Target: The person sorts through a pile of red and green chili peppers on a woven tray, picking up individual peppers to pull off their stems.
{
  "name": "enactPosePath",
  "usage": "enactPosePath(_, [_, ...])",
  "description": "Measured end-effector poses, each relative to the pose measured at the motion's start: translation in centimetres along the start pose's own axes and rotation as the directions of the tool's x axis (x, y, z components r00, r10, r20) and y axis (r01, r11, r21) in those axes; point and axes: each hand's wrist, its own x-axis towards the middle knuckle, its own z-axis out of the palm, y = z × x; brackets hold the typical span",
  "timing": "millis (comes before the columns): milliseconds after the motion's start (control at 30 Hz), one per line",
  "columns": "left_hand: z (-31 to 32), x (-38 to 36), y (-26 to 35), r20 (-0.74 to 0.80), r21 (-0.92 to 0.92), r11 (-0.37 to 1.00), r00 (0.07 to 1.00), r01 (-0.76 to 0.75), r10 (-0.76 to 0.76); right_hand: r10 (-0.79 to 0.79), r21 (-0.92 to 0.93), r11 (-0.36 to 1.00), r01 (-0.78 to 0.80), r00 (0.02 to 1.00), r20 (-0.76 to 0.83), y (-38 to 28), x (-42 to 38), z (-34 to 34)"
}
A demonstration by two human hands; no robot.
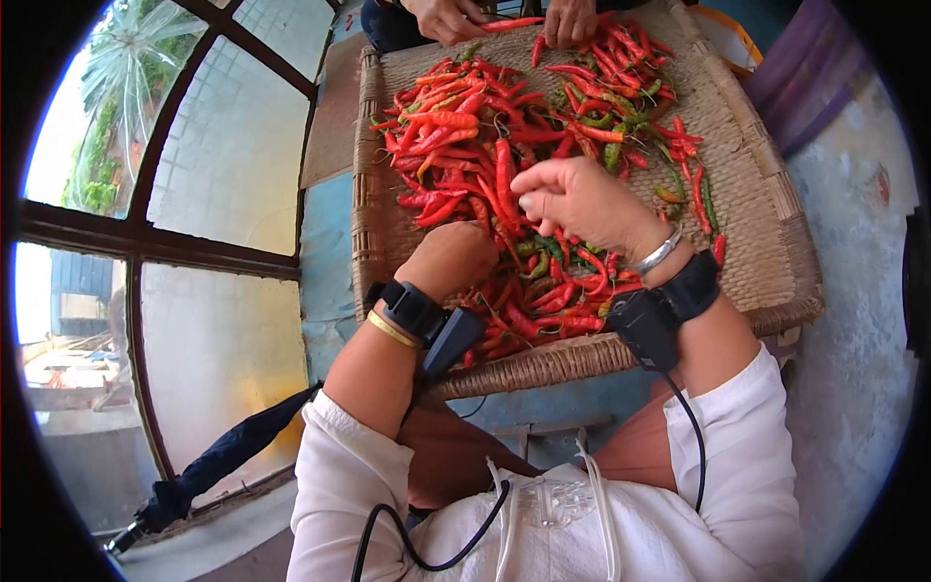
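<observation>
In the head view, the left hand (451, 257) is curled narrow at the near-left part of the peppers. Its fingertips are hidden, so I cannot tell whether it holds one. The right hand (587, 204) is above the middle, thumb and forefinger drawn close together beside an upright-looking red pepper (504, 179); whether they grip anything is unclear.

The peppers lie in a large woven tray (543, 371). A dense, mostly red heap (436, 126) spreads beyond the left hand, and another red pile (567, 320) lies between the hands and the near rim. Beyond the right hand is a looser mix of red and green peppers (621, 78), with a few strays to its right.

At the far edge, a co-worker's two hands (446, 17) (570, 19) are at a long red pepper (509, 24).

The work looks partway along: the peppers are in uneven groups, many tangled together with stems on. Which groups have been handled, and how many peppers are left, cannot be told.
</observation>
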Motion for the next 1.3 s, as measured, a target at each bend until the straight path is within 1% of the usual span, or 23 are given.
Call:
enactPosePath(67, [-0.4, 0.2, 0.2, 0.041, -0.026, 0.999, 0.998, 0.045, -0.044, -0.074, -0.177, 0.982, 0.07, 0.997, -0.018, 1.8, 0.6, 0.5])
enactPosePath(100, [-1.0, 0.1, 0.4, -0.048, -0.201, 0.979, 0.998, 0.035, -0.046, -0.078, -0.183, 0.98, 0.074, 0.997, -0.013, 2.4, 0.8, 0.7])
enactPosePath(133, [-1.3, 0.0, 0.5, -0.133, -0.367, 0.93, 0.989, 0.008, -0.061, -0.164, -0.307, 0.939, 0.157, 0.986, 0.0, 3.0, 1.0, 0.9])
enactPosePath(167, [-1.5, 0.0, 0.4, -0.138, -0.367, 0.93, 0.988, 0.01, -0.064, -0.247, -0.424, 0.875, 0.234, 0.969, 0.023, 3.5, 1.0, 1.0])
enactPosePath(267, [-1.4, 0.4, 0.5, -0.231, -0.499, 0.864, 0.971, -0.068, -0.057, -0.206, -0.379, 0.907, 0.182, 0.978, -0.023, 2.7, 0.9, 1.6])
enactPosePath(333, [-1.1, 0.8, 0.8, -0.305, -0.649, 0.757, 0.938, -0.078, -0.165, -0.199, -0.388, 0.908, 0.159, 0.978, -0.064, 2.1, 0.9, 1.7])
enactPosePath(367, [-1.1, 0.8, 1.0, -0.305, -0.65, 0.756, 0.938, -0.078, -0.166, -0.167, -0.33, 0.935, 0.131, 0.982, -0.084, 1.8, 0.8, 1.7])
enactPosePath(433, [-2.0, 0.6, 1.9, -0.305, -0.763, 0.639, 0.927, -0.101, -0.219, -0.135, -0.27, 0.957, 0.103, 0.985, -0.103, 1.2, 0.6, 1.5])
enactPosePath(500, [-2.1, 0.5, 1.8, -0.283, -0.776, 0.617, 0.946, -0.13, -0.157, -0.088, -0.097, 0.992, 0.079, 0.992, -0.093, 0.4, 0.2, 1.0])
enactPosePath(567, [-2.3, 0.3, 1.7, -0.265, -0.79, 0.591, 0.96, -0.16, -0.095, -0.056, -0.08, 0.996, 0.05, 0.995, -0.086, -0.3, 0.0, 0.4])
enactPosePath(633, [-2.8, -0.1, 1.8, -0.105, -0.629, 0.777, 0.99, 0.007, -0.094, -0.03, -0.045, 0.999, 0.027, 0.997, -0.074, -0.8, -0.3, -0.4])
enactPosePath(667, [-2.6, -0.1, 1.7, -0.108, -0.631, 0.776, 0.99, 0.005, -0.095, -0.029, -0.049, 0.998, 0.026, 0.997, -0.073, -0.9, -0.3, -1.0])
enactPosePath(767, [-2.2, 0.1, 1.4, -0.181, -0.68, 0.733, 0.972, -0.014, -0.149, -0.03, 0.02, 0.999, 0.032, 0.995, -0.093, -0.9, -0.4, -2.6])
enactPosePath(833, [-2.3, 0.3, 1.5, -0.358, -0.678, 0.718, 0.923, -0.155, -0.139, -0.043, 0.029, 0.998, 0.047, 0.991, -0.13, -1.2, -0.5, -3.3])
enactPosePath(867, [-2.2, 0.4, 1.5, -0.358, -0.679, 0.717, 0.923, -0.155, -0.14, -0.056, 0.037, 0.997, 0.063, 0.984, -0.166, -1.3, -0.5, -3.7])
enactPosePath(933, [-2.2, 0.6, 1.4, -0.6, -0.463, 0.849, 0.795, -0.253, -0.091, -0.069, 0.029, 0.997, 0.075, 0.983, -0.168, -1.3, -0.6, -4.3])
enactPosePath(967, [-2.0, 0.8, 1.2, -0.601, -0.464, 0.849, 0.794, -0.253, -0.091, -0.074, 0.045, 0.996, 0.083, 0.981, -0.177, -1.4, -0.7, -4.5])
enactPosePath(1033, [-1.7, 1.1, 0.9, -0.733, -0.397, 0.886, 0.664, -0.238, -0.151, -0.078, 0.061, 0.994, 0.091, 0.979, -0.186, -1.4, -0.8, -4.9])
enactPosePath(1067, [-1.5, 1.1, 0.9, -0.733, -0.398, 0.886, 0.664, -0.237, -0.151, -0.075, 0.067, 0.994, 0.088, 0.982, -0.173, -1.3, -0.8, -5.1])
enactPosePath(1133, [-1.4, 1.1, 1.1, -0.66, -0.713, 0.624, 0.605, -0.318, -0.445, -0.072, 0.073, 0.994, 0.085, 0.985, -0.16, -1.3, -0.9, -5.4])
enactPosePath(1167, [-1.6, 0.9, 1.0, -0.66, -0.714, 0.624, 0.605, -0.318, -0.446, -0.068, 0.035, 0.996, 0.076, 0.978, -0.195, -1.4, -0.9, -5.5])
enactPosePath(1233, [-2.1, 0.5, 0.8, -0.421, -0.863, 0.488, 0.716, -0.128, -0.557, -0.065, -0.003, 0.998, 0.066, 0.971, -0.229, -1.2, -0.9, -6.0])
enactPosePath(1300, [-2.0, 0.4, 0.6, -0.407, -0.854, 0.511, 0.731, -0.092, -0.548, -0.169, 0.108, 0.97, 0.218, 0.924, -0.343, -0.9, -0.6, -6.7])
